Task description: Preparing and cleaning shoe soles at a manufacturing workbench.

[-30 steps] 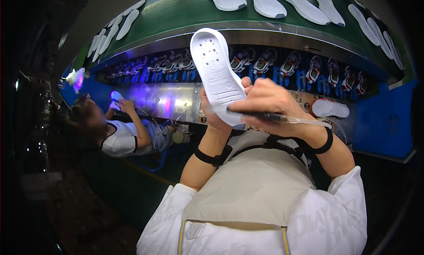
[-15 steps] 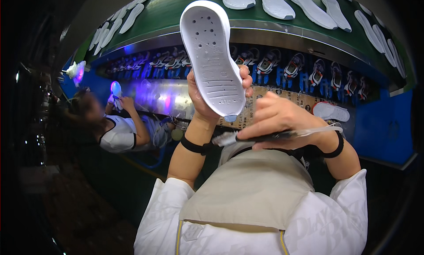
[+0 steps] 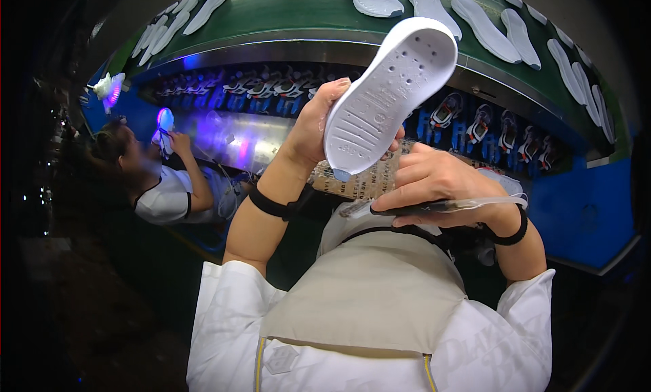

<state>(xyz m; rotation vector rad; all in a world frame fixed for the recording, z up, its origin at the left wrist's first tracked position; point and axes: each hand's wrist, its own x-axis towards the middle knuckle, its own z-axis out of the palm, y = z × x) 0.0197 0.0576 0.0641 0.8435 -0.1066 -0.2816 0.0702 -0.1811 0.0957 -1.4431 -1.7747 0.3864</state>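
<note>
Nearest me, the beige apron [image 3: 366, 283], then the black band [image 3: 513, 230] on my right wrist. My right hand [image 3: 441, 185] is low and palm-down, just past the apron, fingers closed on a dark-handled brush [image 3: 434, 207] with a clear tube [image 3: 485, 202] trailing back over the wrist. Brush lies nearly level, pale bristle end pointing left; bristles blurred. My left hand [image 3: 313, 129] is higher and further out, closed around a white shoe sole [image 3: 393, 97]: thumb at the left edge, fingertips showing past the right edge, palm behind. Key relation: the sole sits beyond the brush, forward of my right hand and up off the bench, its long axis slanting from lower left to upper right. The lower end, with a small grey-blue tab [image 3: 341, 175], is nearest the bristles, which show just below it and apart from it; the holed end points up and away. Ribbed, holed face is toward me. Left forearm angles up and inward, right forearm comes in from the right, wrist bent left. Beyond: printed cardboard [image 3: 374, 180], a metal bench [image 3: 224, 138] to the left, a row of shoe uppers [image 3: 444, 114] on blue supports, a co-worker [image 3: 169, 188] at left, and more white soles [image 3: 485, 29] on the green belt [image 3: 298, 15].
</note>
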